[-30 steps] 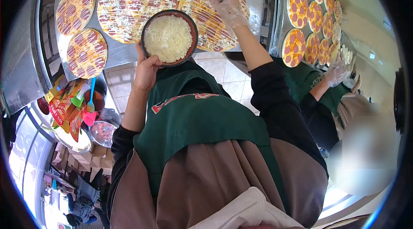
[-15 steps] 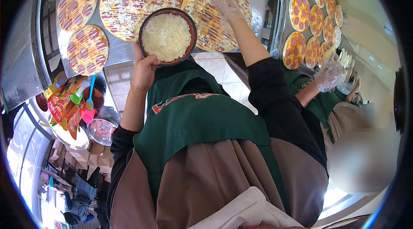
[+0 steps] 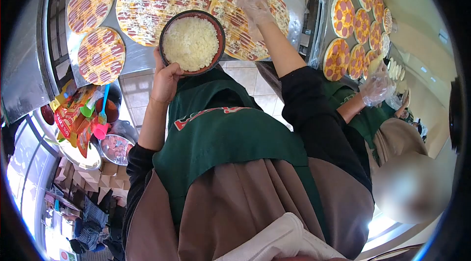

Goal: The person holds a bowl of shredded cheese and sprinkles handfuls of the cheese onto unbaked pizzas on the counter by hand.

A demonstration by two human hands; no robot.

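Observation:
My left hand (image 3: 167,77) is closed on the rim and side of a dark round bowl (image 3: 222,47), bare, with the thumb near its edge. White grated cheese (image 3: 189,42) fills much of the bowl, which is tilted towards me. Above the large pizza on the right (image 3: 235,47) is my right hand (image 3: 255,8), in a clear plastic glove, fingers curled together; whatever they hold is hidden. That pizza has sauce stripes and some cheese. To its left, another large pizza (image 3: 152,1) carries a thicker scatter of cheese.
Smaller pizzas (image 3: 101,55) lie on the metal table (image 3: 140,60). At left are a colourful packet (image 3: 68,118), scoops and a bowl of chopped pink pieces (image 3: 117,149). At right, a co-worker's gloved hand (image 3: 377,87) is near a second table with several pizzas (image 3: 336,59).
My right hand has shifted slightly left over the right pizza, fingers still curled. My left hand keeps hold of the bowl. The whole view has moved a little.

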